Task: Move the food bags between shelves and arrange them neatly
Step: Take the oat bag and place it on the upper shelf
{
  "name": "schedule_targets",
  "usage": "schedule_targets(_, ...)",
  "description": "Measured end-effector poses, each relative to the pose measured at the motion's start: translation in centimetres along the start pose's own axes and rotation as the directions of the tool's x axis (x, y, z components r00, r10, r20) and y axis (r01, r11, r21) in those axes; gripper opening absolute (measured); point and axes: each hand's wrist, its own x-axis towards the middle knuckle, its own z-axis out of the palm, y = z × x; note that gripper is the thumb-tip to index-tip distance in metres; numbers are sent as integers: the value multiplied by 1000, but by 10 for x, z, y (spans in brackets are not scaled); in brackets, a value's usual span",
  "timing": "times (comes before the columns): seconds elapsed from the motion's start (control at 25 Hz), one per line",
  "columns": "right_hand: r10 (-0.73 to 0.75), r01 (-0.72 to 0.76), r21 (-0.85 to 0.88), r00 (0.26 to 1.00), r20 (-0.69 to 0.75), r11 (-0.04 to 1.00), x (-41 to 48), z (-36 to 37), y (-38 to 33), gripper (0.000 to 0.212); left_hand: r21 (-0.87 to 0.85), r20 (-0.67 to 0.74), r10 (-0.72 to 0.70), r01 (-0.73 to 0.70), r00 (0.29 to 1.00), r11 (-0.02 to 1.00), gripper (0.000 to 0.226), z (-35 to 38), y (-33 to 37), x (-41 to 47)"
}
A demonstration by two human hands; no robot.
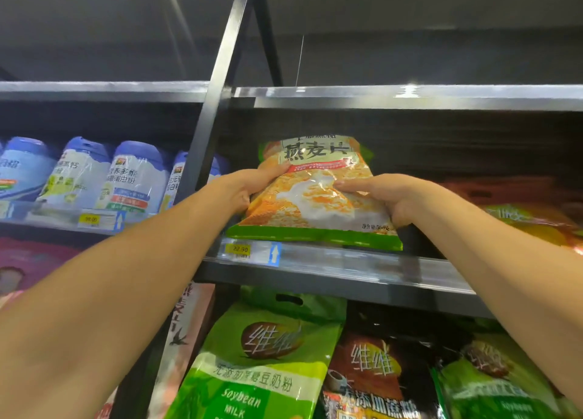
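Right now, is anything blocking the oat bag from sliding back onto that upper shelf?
Nothing visible. Both hands, left hand and right hand, hold the oat bag at the shelf edge. The space behind it looks dark and bare; an orange bag lies off to the right.

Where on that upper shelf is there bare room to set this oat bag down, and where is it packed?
Free: the dark stretch of the upper shelf behind and right of the oat bag, up to the orange bags at far right. Both hands, left and right, grip the bag there. Crowded: the tubs past the post, and the soybean milk bags below.
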Motion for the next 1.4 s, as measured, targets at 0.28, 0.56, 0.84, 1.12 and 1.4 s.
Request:
schedule_targets(0.28, -19, 20, -116, 1000, 8, 993, 33, 15, 20, 71, 64, -91, 97, -92, 991, 994, 67, -16, -34, 38)
schedule_targets(0.56, 52, -63, -187, 997, -62, 980, 59, 25, 41, 74, 133, -101, 47, -33, 994, 991, 71, -24, -45, 50)
schedule_targets(0.84, 84, -101, -268, 994, -73, 958, 84, 20, 57, 112, 188, -37, -108, 113, 993, 976, 92, -29, -53, 63)
schedule_targets(1.12, 123, -145, -341, 989, -86, 929, 74, 20, 55, 120, 330, -83, -76, 99, 994, 939, 82, -22, -48, 44)
schedule_targets(1.4, 5, -62, -363, 988, -156, 930, 32, 25, 33, 100, 463, -139, -9, 73, 990, 884, 78, -22, -39, 41)
